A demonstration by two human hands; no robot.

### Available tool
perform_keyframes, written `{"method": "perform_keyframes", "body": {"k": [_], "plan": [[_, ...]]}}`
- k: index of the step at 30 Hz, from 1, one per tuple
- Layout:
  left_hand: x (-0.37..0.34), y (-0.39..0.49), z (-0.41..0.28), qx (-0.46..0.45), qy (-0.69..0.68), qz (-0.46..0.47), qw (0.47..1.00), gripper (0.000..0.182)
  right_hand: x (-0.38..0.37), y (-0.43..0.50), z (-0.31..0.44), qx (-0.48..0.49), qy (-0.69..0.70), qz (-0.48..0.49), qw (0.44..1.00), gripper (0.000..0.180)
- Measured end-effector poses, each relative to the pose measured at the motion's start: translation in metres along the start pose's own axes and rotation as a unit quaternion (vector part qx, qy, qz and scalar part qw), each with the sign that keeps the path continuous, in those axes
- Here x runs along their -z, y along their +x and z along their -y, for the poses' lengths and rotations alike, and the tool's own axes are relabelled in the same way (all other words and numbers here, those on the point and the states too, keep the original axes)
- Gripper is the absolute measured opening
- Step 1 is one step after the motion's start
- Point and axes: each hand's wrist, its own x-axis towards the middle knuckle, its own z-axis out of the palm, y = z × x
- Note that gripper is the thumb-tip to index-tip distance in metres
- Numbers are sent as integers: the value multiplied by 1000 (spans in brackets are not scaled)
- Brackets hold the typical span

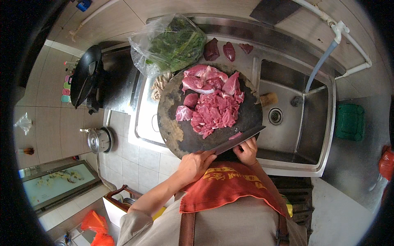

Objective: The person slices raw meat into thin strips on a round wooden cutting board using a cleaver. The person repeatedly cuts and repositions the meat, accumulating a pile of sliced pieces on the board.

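My left hand (195, 164) grips the handle of a broad-bladed kitchen knife (240, 140), its blade slanting across the near edge of a round, worn chopping board (170, 132). Curled behind the blade towards its tip is my right hand (247, 150); whether it holds anything is hidden. A small slice of meat (235, 136) lies against the blade's far side. Beyond it sits a heap of sliced raw red meat (215, 112), with larger chunks (200, 83) at the back and two small lumps (184, 113) at its left.
The board rests over a steel double sink (327, 129). Behind it are a clear plastic bag of leafy greens (175, 46) and several dark red meat pieces (211, 50). A wok (83, 83) stands at left, a green plastic basket (350, 122) at right. A grey hose (320, 66) hangs into the right basin.
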Motion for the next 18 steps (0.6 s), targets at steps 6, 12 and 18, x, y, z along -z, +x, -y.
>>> {"method": "perform_keyframes", "body": {"k": [6,12,18], "plan": [[-14,39,-13,-3,5,4,1000,32,-1,-2,1,-27,19,-8,999,23],[-23,81,3,21,-118,0,993,35,-2,4,2,5,9,-21,1000,20],[26,21,-4,45,-77,-29,996,31,-2,3,4,4,-5,-44,999,19]]}}
